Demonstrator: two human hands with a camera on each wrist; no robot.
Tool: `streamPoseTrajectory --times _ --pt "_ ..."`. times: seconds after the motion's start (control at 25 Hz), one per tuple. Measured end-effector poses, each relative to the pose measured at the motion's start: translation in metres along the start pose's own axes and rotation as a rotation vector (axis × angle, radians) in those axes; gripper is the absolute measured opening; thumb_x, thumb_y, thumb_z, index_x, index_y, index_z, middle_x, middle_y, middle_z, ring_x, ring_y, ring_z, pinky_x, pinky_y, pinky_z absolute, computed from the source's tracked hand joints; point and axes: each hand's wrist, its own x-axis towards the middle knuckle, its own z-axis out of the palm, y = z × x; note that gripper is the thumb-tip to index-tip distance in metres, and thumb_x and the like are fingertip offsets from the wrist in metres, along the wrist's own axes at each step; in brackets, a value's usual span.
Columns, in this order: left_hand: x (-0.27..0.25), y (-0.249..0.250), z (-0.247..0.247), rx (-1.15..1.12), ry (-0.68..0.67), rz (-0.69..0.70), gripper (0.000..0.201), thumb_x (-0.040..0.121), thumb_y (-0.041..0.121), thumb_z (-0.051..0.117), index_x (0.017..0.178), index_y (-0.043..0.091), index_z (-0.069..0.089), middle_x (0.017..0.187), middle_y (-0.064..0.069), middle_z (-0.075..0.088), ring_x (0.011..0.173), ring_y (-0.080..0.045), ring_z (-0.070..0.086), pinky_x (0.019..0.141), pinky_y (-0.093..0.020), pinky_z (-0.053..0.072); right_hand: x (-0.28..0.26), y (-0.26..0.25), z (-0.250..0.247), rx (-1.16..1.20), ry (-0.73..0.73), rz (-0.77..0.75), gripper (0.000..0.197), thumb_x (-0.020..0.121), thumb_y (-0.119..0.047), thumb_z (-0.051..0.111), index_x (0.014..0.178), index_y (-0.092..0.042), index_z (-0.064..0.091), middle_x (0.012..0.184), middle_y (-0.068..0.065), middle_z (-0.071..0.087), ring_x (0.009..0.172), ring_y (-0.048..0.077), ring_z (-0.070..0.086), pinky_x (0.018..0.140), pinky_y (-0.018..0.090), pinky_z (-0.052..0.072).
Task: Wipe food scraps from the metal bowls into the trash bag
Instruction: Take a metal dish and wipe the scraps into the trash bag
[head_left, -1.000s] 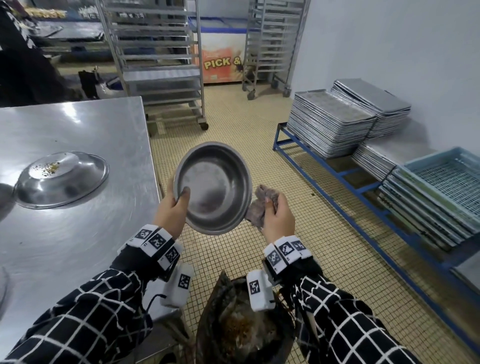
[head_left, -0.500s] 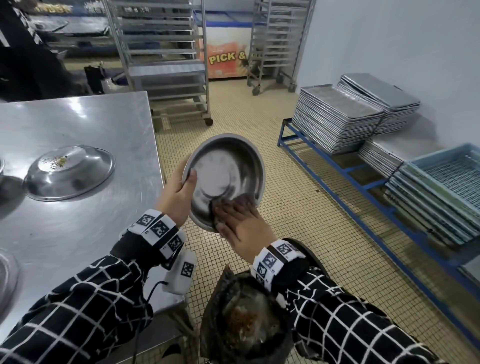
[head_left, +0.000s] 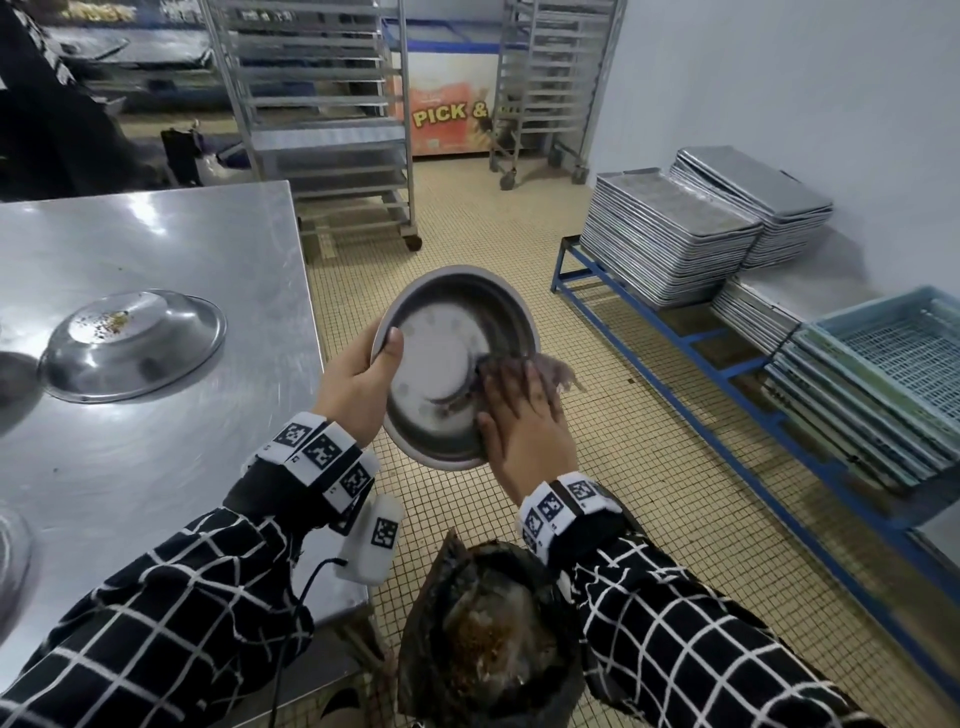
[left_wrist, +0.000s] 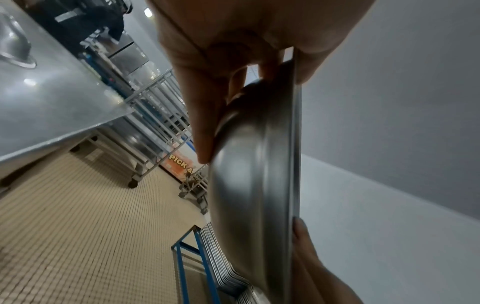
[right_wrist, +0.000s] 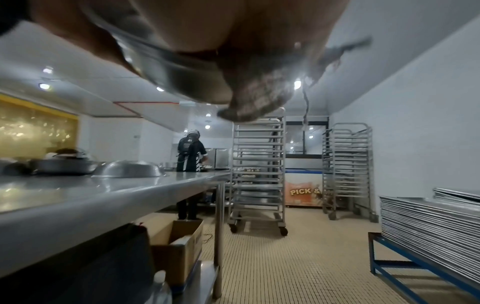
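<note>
Metal bowl (head_left: 447, 364): being held tilted above trash bag (head_left: 488, 639), off right edge of steel table (head_left: 156, 467).
Left hand (head_left: 358, 384): gripping bowl rim, thumb lying inside, fingers curling behind.
Right hand (head_left: 524, 415): pressing grey rag (head_left: 550, 366) against bowl's inner wall, fingers lying flat and extended over cloth.
Second bowl (head_left: 135, 345): sitting upside down on table, food scraps showing on its base.
Tray stacks (head_left: 670, 234): resting on blue rack at right.

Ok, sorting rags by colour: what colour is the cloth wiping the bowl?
Greyish purple cloth, pressed inside the round metal bowl; clearest in the head view.
</note>
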Motion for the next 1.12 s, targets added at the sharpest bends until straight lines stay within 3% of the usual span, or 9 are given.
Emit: streamPoseTrajectory --times 0.16,0.32,0.4,0.52,0.6,0.68,0.76,0.96,1.12 --pt "-0.001 -0.003 -0.001 -0.049 -0.027 -0.067 0.02 0.098 0.038 0.044 0.101 0.03 0.063 0.087 0.002 0.069 0.076 -0.015 0.068 0.057 -0.024 0.053 0.018 0.011 -0.013 0.12 0.127 0.084 0.063 0.098 -0.046 0.014 0.15 -0.012 0.004 0.158 0.005 -0.01 0.144 0.026 -0.014 0.118 0.045 0.013" --pt "0.003 0.005 -0.012 -0.083 -0.052 -0.133 0.022 0.098 0.036 0.046 0.094 0.027 0.065 0.075 -0.001 0.067 0.062 -0.017 0.065 0.053 -0.028 0.054 0.037 0.011 -0.041 0.449 0.215 0.135 0.061 0.097 -0.042 0.036 0.15 -0.017 0.017 0.154 0.001 0.024 0.126 0.009 0.037 0.092 0.025 0.044" --pt "0.006 0.006 -0.017 -0.066 -0.106 -0.15 0.022 0.097 0.033 0.047 0.092 0.023 0.065 0.073 -0.001 0.067 0.061 -0.018 0.064 0.053 -0.026 0.053 0.046 0.009 -0.053 0.611 0.234 0.248 0.047 0.096 -0.038 0.046 0.137 -0.015 0.041 0.12 0.001 0.06 0.092 0.006 0.056 0.077 0.022 0.05" --pt "0.007 0.003 -0.023 -0.055 -0.179 -0.201 0.019 0.095 0.029 0.051 0.107 0.021 0.063 0.074 0.002 0.066 0.063 -0.02 0.064 0.052 -0.023 0.053 0.049 0.011 -0.058 0.716 0.131 0.375 0.027 0.094 -0.035 0.052 0.105 -0.011 0.057 0.08 -0.009 0.06 0.069 0.005 0.057 0.059 0.017 0.049" --pt "0.002 -0.001 -0.024 -0.075 -0.199 -0.154 0.044 0.089 0.032 0.059 0.132 0.027 0.049 0.1 0.006 0.069 0.082 -0.011 0.068 0.066 -0.02 0.054 0.046 0.009 -0.053 0.774 0.123 0.433 0.024 0.093 -0.032 0.052 0.1 -0.01 0.057 0.082 -0.006 0.061 0.069 0.002 0.056 0.055 0.011 0.041" --pt "-0.002 -0.007 -0.024 -0.047 -0.164 -0.056 0.071 0.08 0.037 0.062 0.144 0.037 0.03 0.139 0.01 0.047 0.113 -0.002 0.055 0.087 -0.019 0.046 0.041 0.002 -0.049 0.863 0.18 0.52 0.02 0.094 -0.029 0.052 0.099 -0.01 0.057 0.086 -0.005 0.063 0.073 0.002 0.058 0.056 0.011 0.042" --pt "-0.008 -0.008 -0.023 -0.095 -0.134 0.026 0.08 0.077 0.032 0.061 0.147 0.039 0.022 0.15 0.011 0.033 0.126 -0.004 0.044 0.097 -0.021 0.041 0.035 -0.007 -0.045 0.923 0.249 0.613 0.018 0.095 -0.028 0.05 0.098 -0.011 0.055 0.083 -0.007 0.06 0.072 0.001 0.057 0.056 0.012 0.041" --pt "-0.029 -0.012 -0.005 -0.115 -0.091 -0.002 0.05 0.087 0.011 0.063 0.125 0.032 0.04 0.108 0.011 0.056 0.09 0.012 0.06 0.073 -0.006 0.047 0.026 -0.022 -0.044 0.972 0.336 0.689 0.024 0.098 -0.03 0.043 0.1 -0.008 0.051 0.076 -0.01 0.054 0.065 -0.001 0.051 0.051 0.014 0.036" --pt "-0.026 -0.013 -0.004 -0.052 0.065 -0.067 0.03 0.098 0.013 0.046 0.12 0.031 0.039 0.094 0.018 0.052 0.084 0.005 0.052 0.063 -0.002 0.042 0.019 -0.024 -0.043 1.009 0.191 0.651 0.021 0.1 -0.03 0.038 0.099 -0.014 0.052 0.08 -0.009 0.058 0.071 0.004 0.058 0.051 0.011 0.037"
